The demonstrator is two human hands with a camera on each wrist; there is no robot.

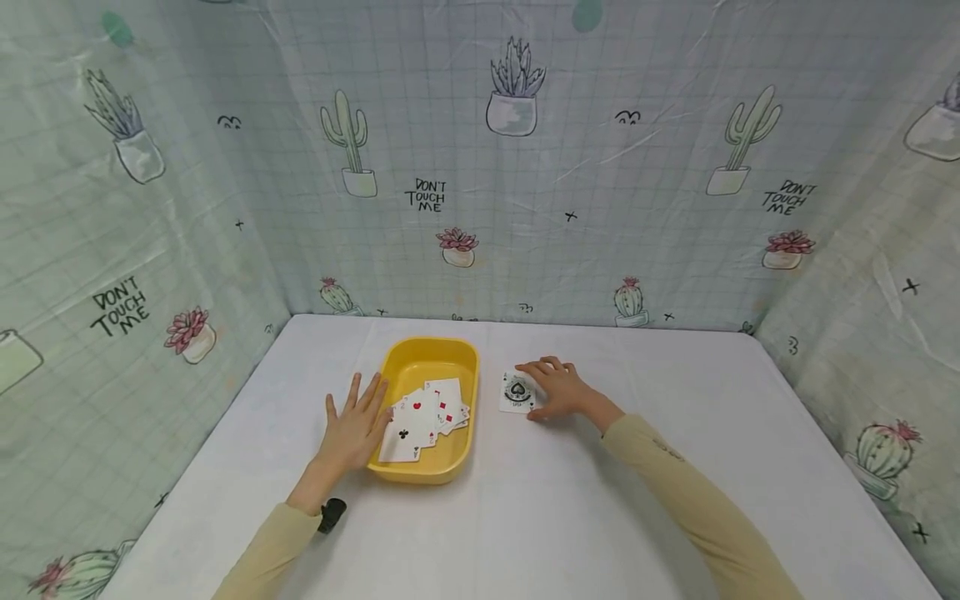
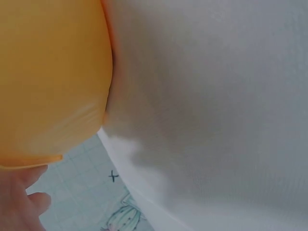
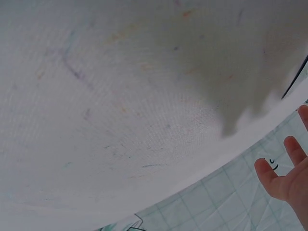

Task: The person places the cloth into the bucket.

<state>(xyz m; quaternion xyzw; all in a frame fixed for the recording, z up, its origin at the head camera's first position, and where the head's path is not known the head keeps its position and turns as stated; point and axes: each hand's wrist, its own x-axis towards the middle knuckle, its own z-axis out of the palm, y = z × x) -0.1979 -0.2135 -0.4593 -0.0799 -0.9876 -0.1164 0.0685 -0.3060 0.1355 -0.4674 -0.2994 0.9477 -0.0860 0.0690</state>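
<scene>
In the head view, a yellow plastic tub [image 1: 423,477] stands left of the table's middle with several playing cards [image 1: 399,443] overlapping inside, among them clubs, hearts and diamonds. My left hand [image 1: 352,429] lies against the tub's left rim, its fingers spread and straight; the left wrist view shows fingertips by the yellow wall. To the tub's right is an ace of spades card [image 1: 517,392], face up. My right hand [image 1: 558,389] reaches over its right edge, fingers and thumb spread apart. Whether the fingertips touch the card cannot be made out.
White cloth covers the table [image 1: 600,517]. A cactus-print curtain [image 1: 570,167] encloses the back and both sides. A black band [image 1: 332,515] sits at the left wrist, by the sleeve's cuff.
</scene>
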